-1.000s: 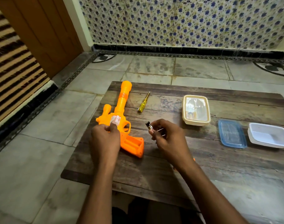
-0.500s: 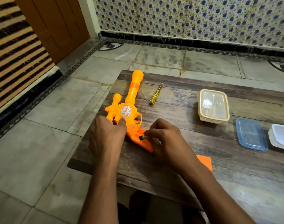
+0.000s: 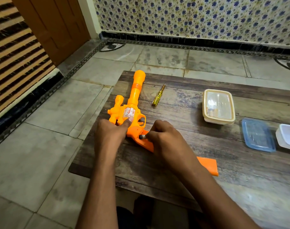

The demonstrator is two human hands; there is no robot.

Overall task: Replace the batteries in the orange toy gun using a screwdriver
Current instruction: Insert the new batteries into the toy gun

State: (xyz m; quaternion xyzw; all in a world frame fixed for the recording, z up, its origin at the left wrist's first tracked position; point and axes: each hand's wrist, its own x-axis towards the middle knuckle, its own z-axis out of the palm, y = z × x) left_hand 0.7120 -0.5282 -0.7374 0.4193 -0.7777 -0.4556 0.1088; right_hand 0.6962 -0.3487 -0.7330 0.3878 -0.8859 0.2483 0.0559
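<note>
Lying on table: gun, flat on its side near the left edge.
Gun finish: bright orange plastic, one darker orange band round the barrel, a worn silver-and-red sticker on the body, a small orange knob-like piece on its left flank.
Gun axis: long axis runs from the near grip to the far muzzle, tilted slightly right at the far end.
Gun direction: rounded muzzle points away from the person, toward the tiled wall; grip slants toward the person and to the right.
Left hand: fingers curled round the rear of the gun body, thumb pressed flat on the side just below the sticker.
Right hand: fingertips pinch a battery at the grip; only its dark end with a metal cap shows.
Cover: flat orange piece on the table, beside the right wrist, apart from the gun.
Screwdriver: yellow clear handle, lies just right of the barrel, tip pointing away.
Box: cream, lidded, right of the screwdriver.
Lid: blue, flat on the table.
Tub: white, at the right edge, just beside the lid.
</note>
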